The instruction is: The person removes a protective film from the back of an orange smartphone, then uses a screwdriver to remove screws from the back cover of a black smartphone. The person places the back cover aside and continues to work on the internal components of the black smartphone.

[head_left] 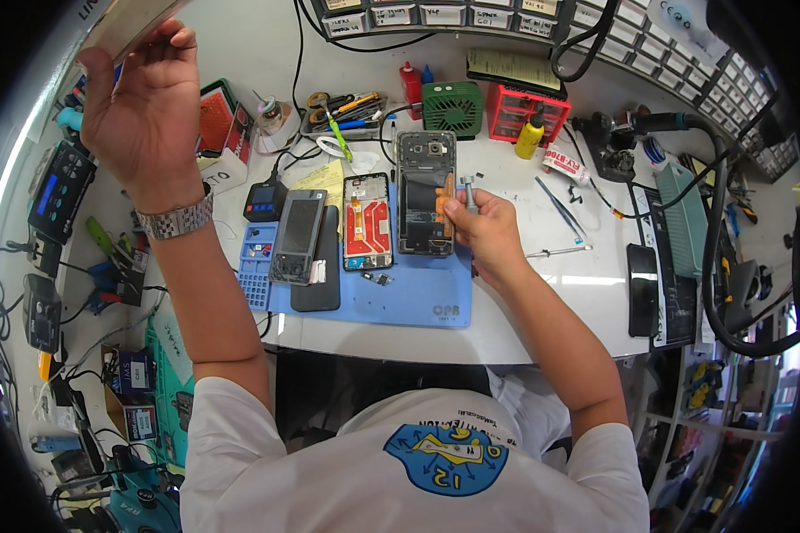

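My left hand (pixel 151 124) is raised at the upper left, thumb and fingers closed on the lower edge of a pale, box-like thing (pixel 133 19) cut off by the picture's rim. My right hand (pixel 487 229) grips the right edge of an opened phone (pixel 425 169), its thumb by the orange flex cable. A small grey tool with a wide top (pixel 468 191) stands up at those fingers; whether they hold it is unclear. Beside the opened phone lies a phone frame with a red inside (pixel 367 222). Further left, a grey phone (pixel 300 226) overlaps a dark back cover (pixel 320 289).
Under the phones lies a blue work mat (pixel 418 302). Tweezers (pixel 558 209) and a yellow bottle (pixel 531 138) sit to the right. A green fan (pixel 452 108), a red drawer box (pixel 526 111) and a tray of tools (pixel 356 111) stand behind. A thick black hose (pixel 711 240) curves down the right.
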Available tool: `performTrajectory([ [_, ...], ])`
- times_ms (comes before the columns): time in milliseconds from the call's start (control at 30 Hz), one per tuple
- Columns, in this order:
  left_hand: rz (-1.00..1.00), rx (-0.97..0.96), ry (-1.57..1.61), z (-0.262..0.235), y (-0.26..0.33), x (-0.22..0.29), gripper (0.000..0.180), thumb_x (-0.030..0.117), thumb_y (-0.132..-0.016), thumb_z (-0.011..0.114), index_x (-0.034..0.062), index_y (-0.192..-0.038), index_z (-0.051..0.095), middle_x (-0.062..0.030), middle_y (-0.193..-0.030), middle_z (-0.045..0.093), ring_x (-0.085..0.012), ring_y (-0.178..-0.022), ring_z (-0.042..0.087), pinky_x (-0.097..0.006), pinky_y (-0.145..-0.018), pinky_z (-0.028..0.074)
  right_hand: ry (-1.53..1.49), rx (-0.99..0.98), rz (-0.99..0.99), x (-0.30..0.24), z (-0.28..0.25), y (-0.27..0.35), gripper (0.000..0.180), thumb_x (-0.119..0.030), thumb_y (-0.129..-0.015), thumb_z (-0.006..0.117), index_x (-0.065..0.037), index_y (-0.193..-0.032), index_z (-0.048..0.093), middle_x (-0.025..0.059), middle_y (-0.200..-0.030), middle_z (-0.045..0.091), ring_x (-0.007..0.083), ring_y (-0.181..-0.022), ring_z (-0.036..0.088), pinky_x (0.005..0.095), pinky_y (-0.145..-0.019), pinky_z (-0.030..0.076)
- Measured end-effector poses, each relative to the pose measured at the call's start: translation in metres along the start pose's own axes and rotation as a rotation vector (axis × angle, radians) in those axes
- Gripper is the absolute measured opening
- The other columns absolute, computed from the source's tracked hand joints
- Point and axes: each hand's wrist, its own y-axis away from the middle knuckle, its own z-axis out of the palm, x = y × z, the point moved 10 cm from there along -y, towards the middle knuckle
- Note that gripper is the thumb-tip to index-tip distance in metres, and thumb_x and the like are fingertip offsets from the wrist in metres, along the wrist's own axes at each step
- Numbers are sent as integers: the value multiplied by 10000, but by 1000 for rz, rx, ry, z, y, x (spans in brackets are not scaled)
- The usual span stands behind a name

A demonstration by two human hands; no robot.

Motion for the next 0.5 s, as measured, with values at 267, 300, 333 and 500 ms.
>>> performTrajectory([
  [267,220,216,-328,6,16,9,950,317,-918,911,-105,-1558,350,-229,-1421,460,-365,-1328,466,-537,-1188,402,-6,-29,7,14,-4,-2,172,-58,-1051,720,48,-1180,682,99,-1039,771,76,-793,719,188,-644,530],
  [300,208,247,-290,7,21,12,974,345,-912,917,-97,-1568,349,-224,-1439,457,-363,-1353,461,-531,-1206,393,-4,-39,9,12,2,1,163,-56,-1051,719,44,-1175,687,94,-1028,772,73,-781,716,186,-635,523],
  [333,199,260,-247,6,24,11,998,373,-905,923,-89,-1578,348,-219,-1457,455,-361,-1377,455,-524,-1224,384,-4,-47,-7,5,7,1,155,-54,-1050,718,41,-1171,693,89,-1017,772,71,-769,712,185,-626,516],
  [500,208,341,-273,-1,36,-4,1004,442,-896,927,-82,-1540,362,-172,-1352,490,-302,-1299,504,-457,-1167,438,-35,-3,-21,8,-9,-4,83,-31,-1034,720,-8,-1103,680,82,-947,763,67,-700,655,201,-578,478],
])
